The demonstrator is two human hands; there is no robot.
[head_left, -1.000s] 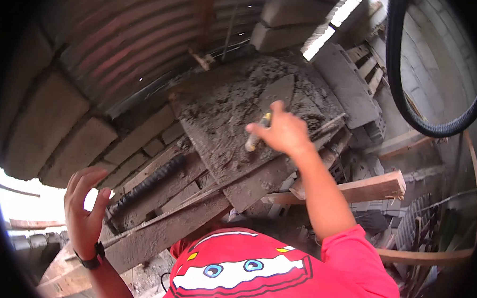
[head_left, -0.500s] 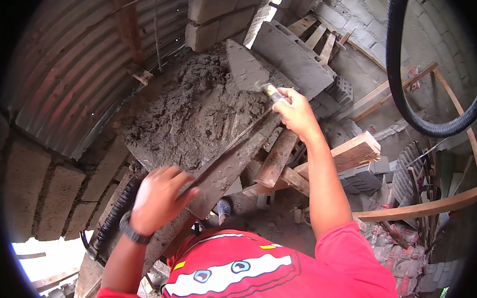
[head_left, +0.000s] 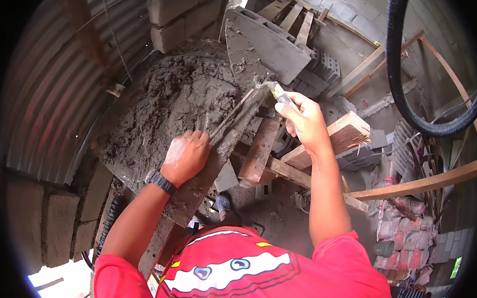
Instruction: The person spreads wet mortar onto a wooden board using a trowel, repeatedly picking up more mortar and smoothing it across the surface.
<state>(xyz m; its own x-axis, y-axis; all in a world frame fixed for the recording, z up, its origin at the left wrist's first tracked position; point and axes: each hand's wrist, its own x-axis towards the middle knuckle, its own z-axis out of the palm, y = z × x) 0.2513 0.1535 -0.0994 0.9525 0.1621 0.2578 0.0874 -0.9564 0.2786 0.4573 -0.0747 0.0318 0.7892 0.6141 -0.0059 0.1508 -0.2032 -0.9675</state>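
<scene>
Since half a second ago, the left hand (head_left: 186,158) has drawn its loosely spread fingers into a curl and moved up to the near end of the thin strip (head_left: 233,114); whether those fingers have hold of the strip or only rest against it, I cannot tell. Right hand (head_left: 305,122) has its fingers closed around the handle of the trowel (head_left: 245,57), which is at the far right edge of the mortar (head_left: 166,100). From these fingers the trowel's long axis runs away and leftward, its blade pointing past them, overlapping the concrete block (head_left: 279,50) in view; whether the blade touches mortar is unclear. Most of the heap lies left of the right hand and just beyond the left, so the left is nearer its close edge, while the strip slants between the two hands.
</scene>
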